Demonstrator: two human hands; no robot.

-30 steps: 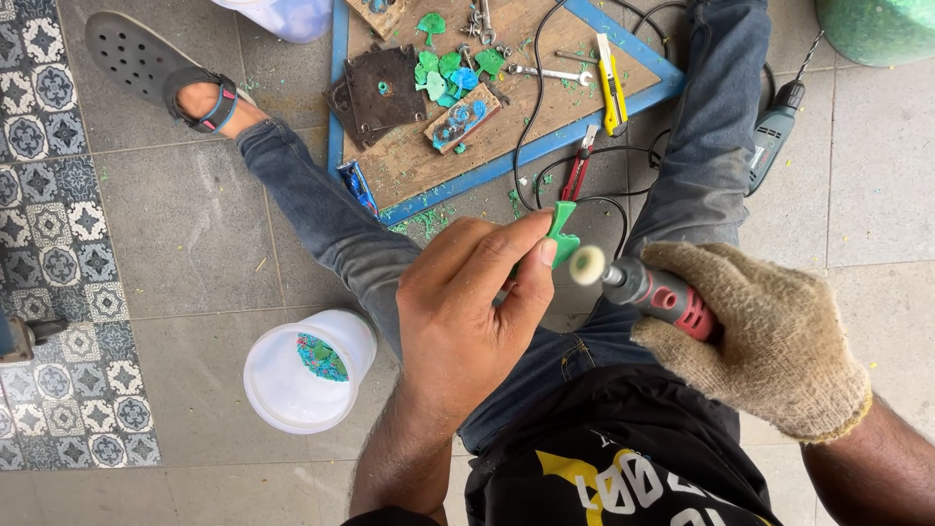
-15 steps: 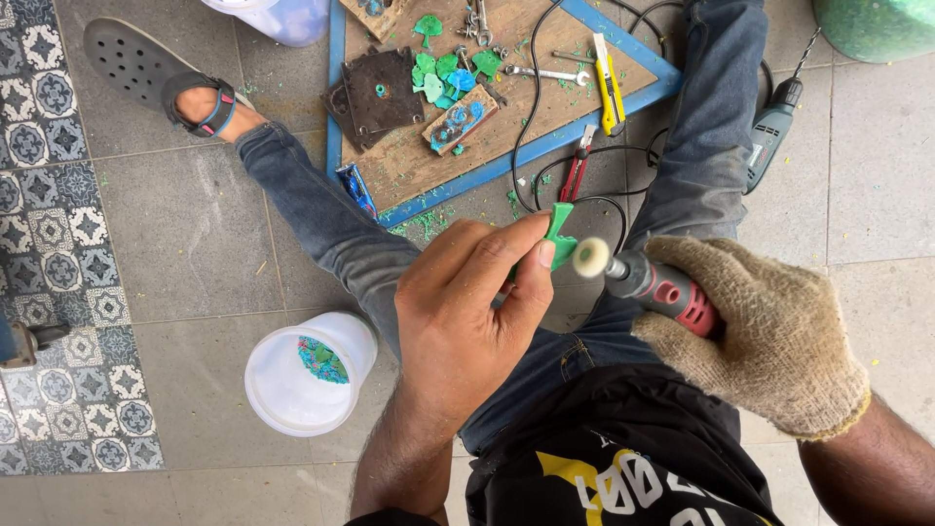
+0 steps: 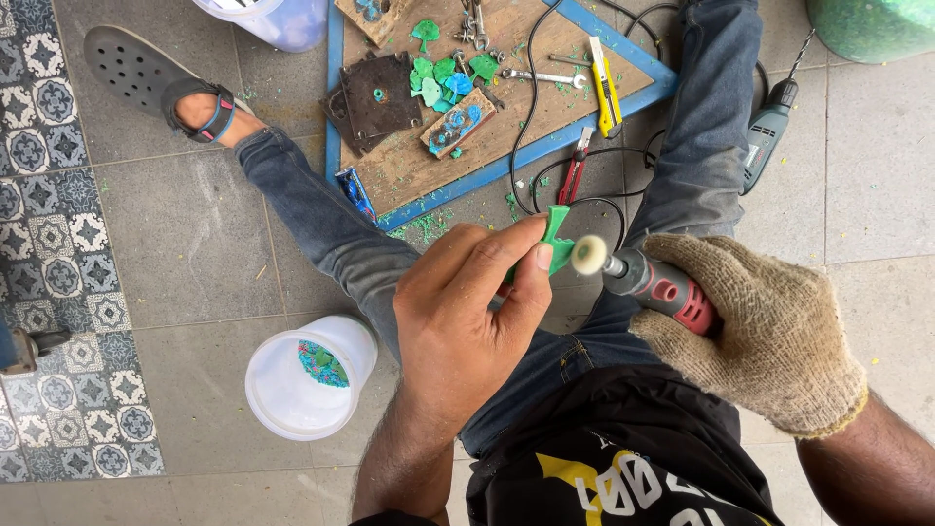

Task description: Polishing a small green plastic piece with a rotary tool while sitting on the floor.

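My left hand [image 3: 466, 307] pinches a small green plastic piece [image 3: 556, 241] between thumb and fingers, above my lap. My right hand [image 3: 765, 331], in a beige knit glove, grips a red and grey rotary tool [image 3: 654, 281]. Its white felt polishing tip [image 3: 589, 255] touches the right edge of the green piece. I sit on a tiled floor with legs spread in blue jeans.
A blue-framed wooden board [image 3: 545, 127] ahead carries green plastic shapes [image 3: 443, 78], a dark metal plate [image 3: 380, 93], a yellow utility knife [image 3: 604, 88] and a wrench. Red pliers [image 3: 575, 170] and black cable lie near. A white bucket [image 3: 302, 380] stands left, a green drill [image 3: 767, 131] right.
The hands and tool hold almost the same pose; the polishing tip stays against the green piece, with only a slight shift of the view.
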